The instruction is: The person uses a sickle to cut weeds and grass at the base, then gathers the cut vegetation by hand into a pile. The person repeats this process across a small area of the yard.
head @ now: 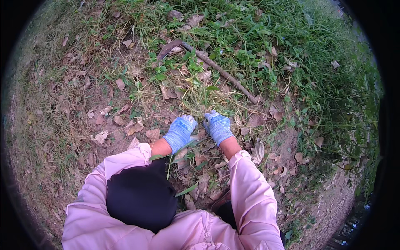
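Note:
Both hands wear light blue knit work gloves. My left hand (180, 132) is low over the ground at the near edge of a tuft of yellowish grass (201, 98), its fingers curled and mostly hidden. Beside it on the right, a small gap apart, my right hand (217, 127) touches the base of the same tuft, and its fingertips are hidden in the blades. Whether either hand grips stems cannot be made out. Beyond the hands a sickle lies on the ground, its curved metal blade (168, 49) at the upper left and its long wooden handle (225, 74) slanting down to the right.
Dry brown leaves (153, 134) lie scattered over bare soil around the hands. Dense green weeds (300, 62) grow at the upper right, and matted dry grass (53, 125) covers the left. My bent knee in black cloth (142, 195) rises between the pink sleeves.

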Demonstrator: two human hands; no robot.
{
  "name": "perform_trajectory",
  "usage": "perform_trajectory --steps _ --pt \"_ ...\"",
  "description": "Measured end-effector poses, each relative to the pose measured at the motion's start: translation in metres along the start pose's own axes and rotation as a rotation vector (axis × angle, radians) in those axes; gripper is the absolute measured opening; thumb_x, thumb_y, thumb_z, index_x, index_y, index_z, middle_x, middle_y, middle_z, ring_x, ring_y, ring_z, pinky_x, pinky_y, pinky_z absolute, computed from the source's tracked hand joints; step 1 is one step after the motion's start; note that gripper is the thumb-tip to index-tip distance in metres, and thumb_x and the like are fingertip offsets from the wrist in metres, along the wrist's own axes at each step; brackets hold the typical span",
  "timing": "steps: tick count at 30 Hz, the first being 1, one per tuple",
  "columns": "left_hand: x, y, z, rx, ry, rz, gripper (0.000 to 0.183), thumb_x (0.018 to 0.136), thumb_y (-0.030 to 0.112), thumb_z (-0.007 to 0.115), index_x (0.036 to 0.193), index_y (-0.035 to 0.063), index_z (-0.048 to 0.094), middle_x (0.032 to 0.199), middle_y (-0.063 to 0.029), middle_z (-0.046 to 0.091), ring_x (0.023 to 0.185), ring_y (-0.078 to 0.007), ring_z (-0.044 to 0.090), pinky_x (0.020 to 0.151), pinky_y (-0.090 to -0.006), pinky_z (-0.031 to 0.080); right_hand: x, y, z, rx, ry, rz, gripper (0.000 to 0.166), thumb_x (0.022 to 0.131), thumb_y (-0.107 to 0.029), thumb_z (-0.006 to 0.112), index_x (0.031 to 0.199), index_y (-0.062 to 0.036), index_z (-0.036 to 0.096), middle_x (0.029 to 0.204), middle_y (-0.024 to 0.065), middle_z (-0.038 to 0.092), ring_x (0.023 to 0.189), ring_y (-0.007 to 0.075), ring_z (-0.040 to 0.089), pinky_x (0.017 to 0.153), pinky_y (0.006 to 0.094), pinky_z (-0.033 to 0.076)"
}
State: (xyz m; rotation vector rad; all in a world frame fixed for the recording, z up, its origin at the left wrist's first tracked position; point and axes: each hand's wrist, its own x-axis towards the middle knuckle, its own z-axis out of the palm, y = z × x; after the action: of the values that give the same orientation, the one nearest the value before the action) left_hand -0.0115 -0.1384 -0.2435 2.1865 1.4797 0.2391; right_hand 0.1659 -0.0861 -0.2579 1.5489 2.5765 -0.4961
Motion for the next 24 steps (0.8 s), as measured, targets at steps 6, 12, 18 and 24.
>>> perform_trajectory --steps 6,12,18,24 --pt "0.004 -0.013 0.023 -0.099 -0.008 -0.183 0.036 0.071 0.027 0.074 0.097 0.0059 0.062 0.099 -0.0143 0.058 0.099 -0.0326 0.056 0.086 -0.0414 0.046 0.019 0.008 -0.002 0.478 -0.319 0.113 0.03 0.083 -0.032 0.063 0.1 -0.0085 0.069 0.106 0.0125 0.066 0.093 0.0291 0.065 0.081 0.0398 0.052" --pt "0.014 -0.016 0.039 -0.015 0.045 -0.058 0.023 0.072 0.015 0.065 0.091 0.0035 0.061 0.097 -0.0164 0.059 0.097 -0.0336 0.057 0.084 -0.0426 0.047 0.031 0.051 0.018 0.229 -0.355 -0.64 0.026 0.085 -0.014 0.06 0.109 -0.0193 0.07 0.107 0.0043 0.069 0.096 0.0216 0.065 0.085 0.0301 0.05" --pt "-0.01 -0.019 0.031 -0.108 0.394 0.214 0.04 0.074 0.025 0.072 0.106 0.0045 0.06 0.1 -0.0123 0.059 0.094 -0.0319 0.057 0.084 -0.0447 0.045 0.004 0.013 0.008 1.035 -0.226 0.305 0.037 0.079 -0.023 0.075 0.107 -0.0003 0.068 0.092 0.006 0.07 0.08 0.0109 0.061 0.076 0.0271 0.049" --pt "-0.002 -0.022 0.038 -0.004 0.143 0.236 0.037 0.076 0.029 0.07 0.104 0.0053 0.063 0.099 -0.0122 0.06 0.09 -0.031 0.057 0.078 -0.0426 0.047 -0.001 0.027 0.01 1.066 -0.297 0.252 0.037 0.079 -0.025 0.075 0.107 -0.0009 0.069 0.095 0.0057 0.07 0.085 0.0123 0.062 0.079 0.0285 0.049"
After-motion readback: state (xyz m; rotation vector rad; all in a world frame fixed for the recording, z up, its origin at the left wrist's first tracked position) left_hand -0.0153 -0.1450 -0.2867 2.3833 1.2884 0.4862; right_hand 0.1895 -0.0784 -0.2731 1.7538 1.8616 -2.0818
